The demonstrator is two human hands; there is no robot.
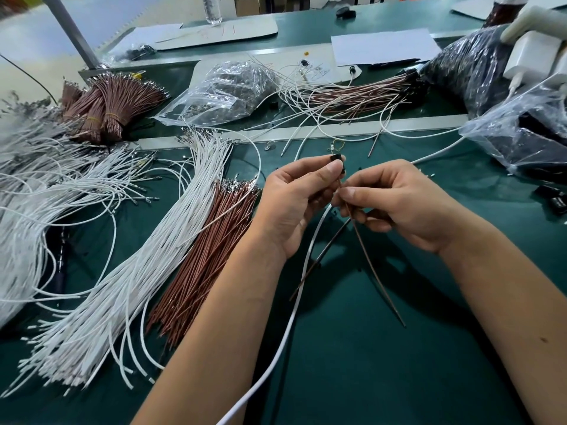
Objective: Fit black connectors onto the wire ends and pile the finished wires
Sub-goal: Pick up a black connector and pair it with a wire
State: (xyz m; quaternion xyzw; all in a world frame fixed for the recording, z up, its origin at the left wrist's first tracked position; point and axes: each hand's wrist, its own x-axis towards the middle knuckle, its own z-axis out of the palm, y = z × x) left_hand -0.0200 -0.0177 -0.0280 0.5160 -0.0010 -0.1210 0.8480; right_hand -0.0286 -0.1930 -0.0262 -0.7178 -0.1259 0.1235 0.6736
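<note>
You worked on a dark green table. Your loose wires were white, the bundle beside them reddish brown. Your connector was black.

The work surface is a counter covered in dark green matting, extending from the near edge to the far side of the view. A pale grey raised strip crosses the counter from left to right — a second, parallel strip lies farther back. A grey metal post rises at an angle from the upper left section, fixed at a base plate on the counter. Beyond the far edge, a cardboard box sits in a dim background. Lighting is even and diffuse — shadows on the matting are soft.
</note>
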